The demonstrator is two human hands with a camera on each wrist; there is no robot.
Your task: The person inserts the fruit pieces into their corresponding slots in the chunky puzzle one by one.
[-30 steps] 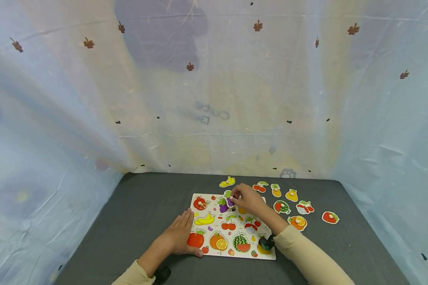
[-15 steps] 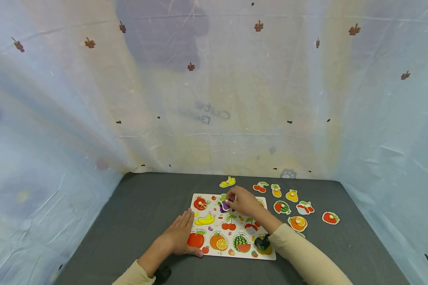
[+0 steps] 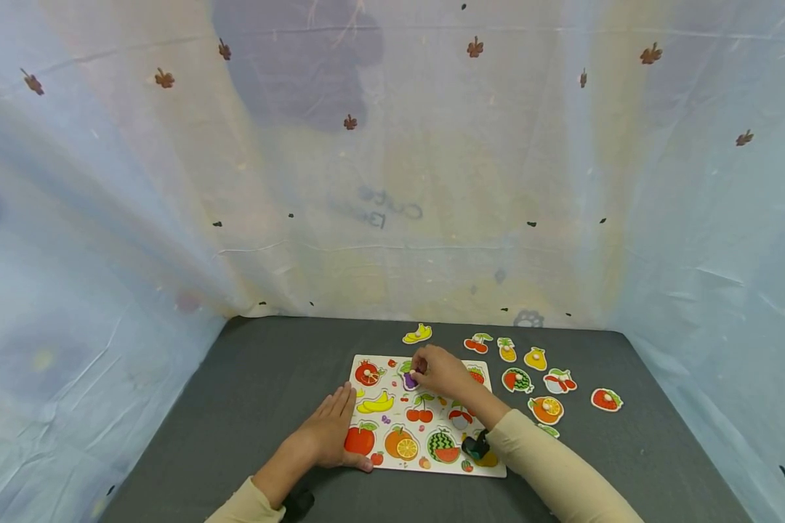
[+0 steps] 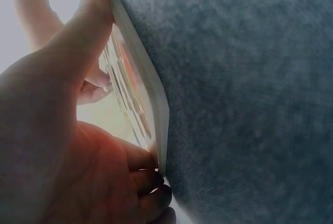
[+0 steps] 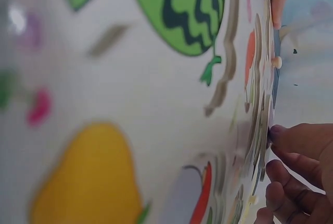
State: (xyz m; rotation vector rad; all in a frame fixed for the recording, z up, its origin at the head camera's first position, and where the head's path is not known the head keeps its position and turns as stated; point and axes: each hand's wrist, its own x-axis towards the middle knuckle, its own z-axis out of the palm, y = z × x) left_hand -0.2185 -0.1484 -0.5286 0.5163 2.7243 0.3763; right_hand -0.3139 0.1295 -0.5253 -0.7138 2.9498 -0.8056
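Note:
A white fruit puzzle board (image 3: 392,373) lies on the dark table. My left hand (image 3: 330,428) rests along its left edge, fingers straight, thumb at the near corner; in the left wrist view, this hand's fingers (image 4: 151,198) touch the board's side. With thumb and fingertips my right hand (image 3: 440,369) pinches a purple grape piece (image 3: 408,379) over the printed grapes in the top row. Whether that piece lies fully flat is hidden. Left of it, a pomegranate piece (image 3: 367,373) with a knob sits on the board. The right wrist view shows my right hand (image 5: 302,166) at the board surface.
Loose knobbed pieces lie beyond and right of the board: banana (image 3: 417,334), cherries (image 3: 477,343), pineapple (image 3: 506,350), pear (image 3: 535,358), watermelon (image 3: 516,380), orange (image 3: 546,410) and strawberry (image 3: 605,399), among several. A patterned curtain (image 3: 392,181) surrounds the table.
My right hand has carried the grape piece left and slightly toward me, from beside the printed grapes to over them. The left hand has stayed at the board's edge.

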